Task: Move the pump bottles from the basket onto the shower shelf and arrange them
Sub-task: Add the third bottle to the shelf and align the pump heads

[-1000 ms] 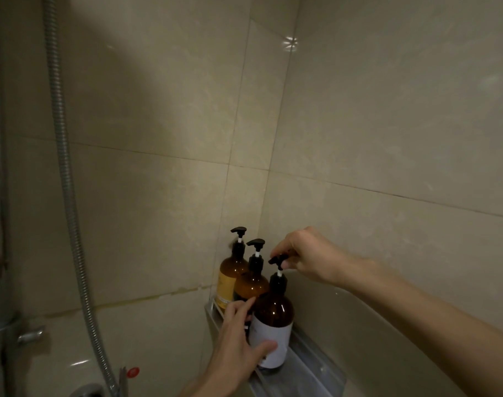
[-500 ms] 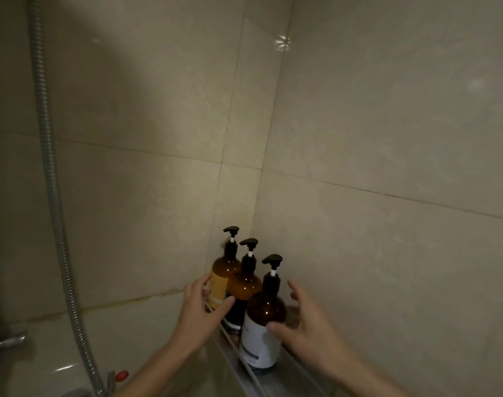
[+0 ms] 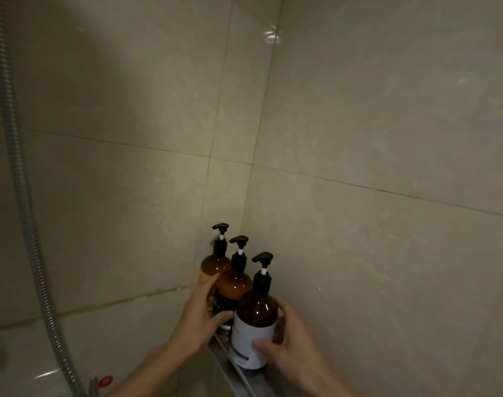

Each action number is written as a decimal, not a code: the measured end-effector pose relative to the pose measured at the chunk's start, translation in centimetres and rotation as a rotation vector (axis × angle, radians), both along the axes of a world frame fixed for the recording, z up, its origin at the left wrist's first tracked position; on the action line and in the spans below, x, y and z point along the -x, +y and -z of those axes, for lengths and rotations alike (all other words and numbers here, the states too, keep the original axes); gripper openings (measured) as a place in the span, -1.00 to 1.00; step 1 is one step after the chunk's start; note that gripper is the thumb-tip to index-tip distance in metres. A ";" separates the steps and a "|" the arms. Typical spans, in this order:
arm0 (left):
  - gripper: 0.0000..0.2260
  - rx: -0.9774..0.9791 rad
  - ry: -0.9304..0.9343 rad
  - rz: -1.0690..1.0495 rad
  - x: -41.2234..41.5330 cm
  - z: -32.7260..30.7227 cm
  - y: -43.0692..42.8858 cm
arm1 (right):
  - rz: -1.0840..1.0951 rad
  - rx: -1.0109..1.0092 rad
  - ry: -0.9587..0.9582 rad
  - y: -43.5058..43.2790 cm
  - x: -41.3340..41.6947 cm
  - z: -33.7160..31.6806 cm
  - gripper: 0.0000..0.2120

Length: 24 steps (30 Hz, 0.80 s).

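Note:
Three amber pump bottles with black pumps stand in a row on the metal shower shelf (image 3: 238,376) in the tiled corner. The nearest bottle (image 3: 256,319) has a white label, and my right hand (image 3: 290,345) wraps around its lower body, thumb in front and fingers behind. The middle bottle (image 3: 234,285) has a dark label; my left hand (image 3: 200,316) grips it low, thumb across the front, with a fingertip reaching towards the far bottle (image 3: 214,266), which has a yellowish label. The basket is out of view.
A ribbed metal shower hose (image 3: 24,196) hangs down the left wall. A tap fitting with a red dot (image 3: 105,381) sits at the bottom left. Beige tiled walls close in behind and to the right of the shelf.
My right hand dropped from the nearest bottle's pump head and closed around its body. My left hand left that bottle and moved back to the middle one.

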<state>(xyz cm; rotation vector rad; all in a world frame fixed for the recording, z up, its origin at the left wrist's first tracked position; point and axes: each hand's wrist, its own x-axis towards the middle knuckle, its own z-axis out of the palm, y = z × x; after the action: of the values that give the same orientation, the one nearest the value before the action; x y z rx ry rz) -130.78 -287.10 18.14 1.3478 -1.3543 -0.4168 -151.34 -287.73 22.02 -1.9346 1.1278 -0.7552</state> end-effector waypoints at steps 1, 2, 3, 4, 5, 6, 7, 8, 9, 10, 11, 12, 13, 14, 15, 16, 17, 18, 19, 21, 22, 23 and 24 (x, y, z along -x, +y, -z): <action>-0.26 -0.008 0.005 0.009 -0.1 0.0 -0.1 | 0.010 0.004 -0.001 -0.1 0.0 0.1 -0.31; -0.27 -0.016 0.015 0.021 -0.1 0.0 -0.1 | 0.021 0.009 -0.004 -0.3 -0.1 0.2 -0.30; -0.27 -0.022 0.022 0.031 -0.2 -0.1 -0.1 | 0.033 0.015 -0.003 -0.4 -0.1 0.3 -0.30; -0.28 -0.026 0.025 0.037 -0.3 -0.1 -0.1 | 0.043 0.024 0.001 -0.5 -0.2 0.4 -0.30; -0.28 -0.029 0.025 0.039 -0.3 -0.1 -0.1 | 0.050 0.035 0.006 -0.6 -0.2 0.5 -0.31; -0.29 -0.029 0.026 0.039 -0.4 0.0 0.0 | 0.051 0.042 0.009 -0.5 -0.2 0.5 -0.31; -0.29 -0.028 0.028 0.038 -0.4 0.0 0.0 | 0.046 0.048 0.012 -0.5 -0.2 0.5 -0.31; -0.29 -0.025 0.030 0.039 -0.4 0.0 0.1 | 0.039 0.051 0.021 -0.5 -0.2 0.4 -0.32; -0.30 -0.020 0.028 0.041 -0.4 0.0 0.1 | 0.025 0.052 0.033 -0.4 -0.1 0.2 -0.32; -0.29 -0.013 0.017 0.046 -0.5 0.0 0.2 | 0.008 0.049 0.052 -0.2 0.0 -0.2 -0.31; -0.29 -0.010 -0.002 0.049 -0.5 0.0 0.2 | -0.010 0.043 0.078 0.0 0.0 -0.7 -0.28; -0.30 -0.008 -0.015 0.047 -0.6 0.0 0.3 | -0.027 0.031 0.095 0.4 0.0 -1.3 -0.21; -0.33 -0.001 -0.014 0.036 -0.7 0.0 0.4 | -0.039 0.012 0.094 0.8 0.0 -1.9 -0.11; -0.39 0.015 0.003 0.014 -0.9 -0.1 0.5 | -0.033 0.009 0.077 1.3 0.0 -2.7 -0.02; -0.46 0.039 0.026 -0.015 -1.1 -0.3 0.6 | -0.011 0.035 0.043 1.9 0.0 -3.8 0.01; -0.53 0.062 0.045 -0.049 -1.4 -0.5 0.6 | 0.012 0.100 -0.002 2.5 0.0 -5.2 -0.01; -0.57 0.078 0.050 -0.086 -1.8 -0.7 0.6 | 0.027 0.198 -0.044 2.9 0.0 -6.9 -0.07; -0.58 0.087 0.044 -0.120 -2.3 -0.9 0.5 | 0.019 0.316 -0.066 3.1 -0.2 -8.8 -0.17; -0.55 0.087 0.035 -0.149 -2.7 -1.1 0.4 | -0.010 0.431 -0.055 3.0 -0.6 -10.8 -0.30; -0.48 0.071 0.008 -0.181 -3.5 -1.3 0.2 | -0.077 0.589 0.073 1.7 -2.1 -14.3 -0.58; -0.44 0.064 -0.014 -0.185 -3.8 -1.4 0.0 | -0.120 0.632 0.179 0.9 -3.1 -15.7 -0.64; -0.42 0.057 -0.033 -0.183 -4.0 -1.6 -0.2 | -0.167 0.644 0.293 -0.1 -4.2 -16.8 -0.64; -0.40 0.048 -0.048 -0.176 -4.2 -1.7 -0.4 | -0.210 0.636 0.403 -1.1 -5.3 -17.5 -0.61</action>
<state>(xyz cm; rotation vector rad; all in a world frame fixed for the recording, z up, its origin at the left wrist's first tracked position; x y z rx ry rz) -126.63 -287.49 19.82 1.4314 -1.2642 -0.2335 -146.06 -288.86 39.50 -2.7886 0.9500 -0.6742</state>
